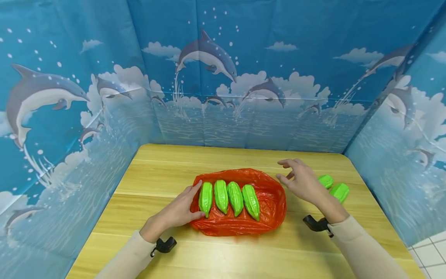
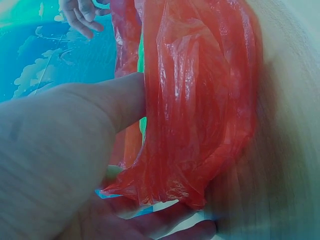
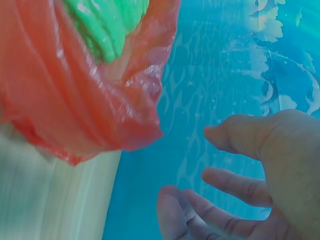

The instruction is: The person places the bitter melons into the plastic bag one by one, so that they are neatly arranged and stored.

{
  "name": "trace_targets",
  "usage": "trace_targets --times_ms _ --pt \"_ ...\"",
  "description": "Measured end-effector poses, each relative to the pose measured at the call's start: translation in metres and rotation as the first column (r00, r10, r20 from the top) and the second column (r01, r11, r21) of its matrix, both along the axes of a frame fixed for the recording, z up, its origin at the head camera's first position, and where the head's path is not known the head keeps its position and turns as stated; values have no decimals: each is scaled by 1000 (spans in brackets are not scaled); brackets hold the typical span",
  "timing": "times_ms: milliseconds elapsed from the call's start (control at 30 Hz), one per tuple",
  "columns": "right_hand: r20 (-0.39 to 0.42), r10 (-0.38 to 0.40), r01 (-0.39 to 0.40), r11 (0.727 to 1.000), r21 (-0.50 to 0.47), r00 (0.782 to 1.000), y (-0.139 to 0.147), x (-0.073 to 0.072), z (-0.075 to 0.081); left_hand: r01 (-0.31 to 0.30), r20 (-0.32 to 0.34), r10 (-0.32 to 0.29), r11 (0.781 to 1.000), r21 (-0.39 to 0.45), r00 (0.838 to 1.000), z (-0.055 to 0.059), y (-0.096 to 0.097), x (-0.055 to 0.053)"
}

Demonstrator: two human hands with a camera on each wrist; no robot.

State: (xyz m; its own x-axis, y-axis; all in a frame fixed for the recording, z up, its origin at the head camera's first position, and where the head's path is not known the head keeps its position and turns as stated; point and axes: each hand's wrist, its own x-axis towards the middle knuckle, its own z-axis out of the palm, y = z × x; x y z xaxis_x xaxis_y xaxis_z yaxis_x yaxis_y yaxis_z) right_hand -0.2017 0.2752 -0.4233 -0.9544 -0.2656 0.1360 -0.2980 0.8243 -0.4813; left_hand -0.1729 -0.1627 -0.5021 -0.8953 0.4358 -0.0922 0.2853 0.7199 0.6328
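Bag holds four gourds; two more lie on the surface. Left hand pinches its side; right hand, loose, empty, hovers near. Tugging thin plastic could tear it or tip the row

Blue curtain lined the back, left and right sides, creased in places. Print on it: leaping grey-and-white dolphins, white clouds, white droplets, pale rippled water lower down. Table was yellowish wood-grain with rounded far corners, its far edge right by the back curtain. White floor tiles with darker lines showed at lower right. Light was bright, leaving a pale shine on the near tabletop.
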Motion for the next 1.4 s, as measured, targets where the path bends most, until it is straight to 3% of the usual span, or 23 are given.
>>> trace_targets --times_ms 233,533,767,1067,1400 --pt "-2 -26 26 1000 -3 1000 17 -1 -5 3 -5 -3 1000 -9 1000 -1 0 1" --pt "-33 -76 76 997 2 997 48 -7 -22 4 -8 -4 1000 -17 1000 -1 0 1" --pt "-38 -65 65 998 10 997 76 -12 -33 4 -8 -4 1000 -16 1000 -1 0 2" --pt "-24 -103 104 992 70 994 108 -13 -47 -1 0 1 1000 -17 1000 -1 0 2" --pt "-65 -126 131 988 81 990 134 -9 -63 3 -7 -3 1000 -11 1000 -2 1 3"
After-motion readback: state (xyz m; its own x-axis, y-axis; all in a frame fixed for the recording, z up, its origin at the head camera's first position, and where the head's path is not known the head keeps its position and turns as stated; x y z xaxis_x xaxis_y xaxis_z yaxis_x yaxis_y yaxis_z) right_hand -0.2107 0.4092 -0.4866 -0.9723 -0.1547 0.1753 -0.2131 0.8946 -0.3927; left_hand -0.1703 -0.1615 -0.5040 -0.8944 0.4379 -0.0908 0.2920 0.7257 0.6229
